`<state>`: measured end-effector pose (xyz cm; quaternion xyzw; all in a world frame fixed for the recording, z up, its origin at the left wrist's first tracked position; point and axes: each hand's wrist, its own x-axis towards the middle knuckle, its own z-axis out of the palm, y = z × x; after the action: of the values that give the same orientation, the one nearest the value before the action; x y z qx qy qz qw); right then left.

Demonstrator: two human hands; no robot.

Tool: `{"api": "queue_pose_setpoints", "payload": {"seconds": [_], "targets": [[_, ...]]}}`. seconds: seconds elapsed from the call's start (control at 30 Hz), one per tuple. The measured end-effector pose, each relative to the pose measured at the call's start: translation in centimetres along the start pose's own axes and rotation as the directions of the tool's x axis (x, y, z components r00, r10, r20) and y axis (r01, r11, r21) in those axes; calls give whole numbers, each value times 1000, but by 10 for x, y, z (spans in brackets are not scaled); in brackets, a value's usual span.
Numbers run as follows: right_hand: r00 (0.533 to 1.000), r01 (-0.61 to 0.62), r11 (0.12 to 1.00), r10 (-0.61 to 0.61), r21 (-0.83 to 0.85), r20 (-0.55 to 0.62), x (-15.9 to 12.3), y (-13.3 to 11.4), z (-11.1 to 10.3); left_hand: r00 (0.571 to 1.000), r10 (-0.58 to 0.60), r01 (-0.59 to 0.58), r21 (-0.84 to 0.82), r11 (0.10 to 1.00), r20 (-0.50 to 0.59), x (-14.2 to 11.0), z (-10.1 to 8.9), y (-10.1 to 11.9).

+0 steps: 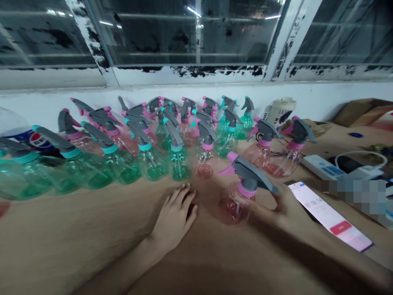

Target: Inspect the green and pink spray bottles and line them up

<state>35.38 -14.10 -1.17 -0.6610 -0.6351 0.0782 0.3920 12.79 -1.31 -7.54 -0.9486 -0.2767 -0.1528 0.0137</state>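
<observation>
My right hand [276,207] is wrapped round a clear pink spray bottle [235,205] with a grey and pink trigger head, at the right of centre. That bottle's base is at or close to the tabletop; contact is unclear. Flat on the wooden table [101,229], my left hand [176,213] lies with its fingers stretched forward, holding nothing. Just beyond its fingertips stand a green spray bottle [179,162] and another pink spray bottle [204,159]. More green and pink bottles fill several rows behind and to the left. Two pink bottles [284,157] stand behind the held one.
A phone [331,217] with a lit timer lies right of my right hand, by a white power strip [322,167] with cables. A white cup [284,108] and a cardboard box [359,110] sit near the wall. A Pepsi bottle [37,139] lies behind the left bottles.
</observation>
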Motion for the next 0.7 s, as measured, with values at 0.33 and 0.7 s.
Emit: {"api": "queue_pose_setpoints", "payload": {"seconds": [0.33,0.7], "targets": [[994,-9,989,-7,-148,-107,44,31,-11,999,21,-21,10,1000,-36,0,2,-2],[985,-67,981,36,-181,-169,86,54,1,1000,12,-12,5,1000,-16,1,4,-4]]}}
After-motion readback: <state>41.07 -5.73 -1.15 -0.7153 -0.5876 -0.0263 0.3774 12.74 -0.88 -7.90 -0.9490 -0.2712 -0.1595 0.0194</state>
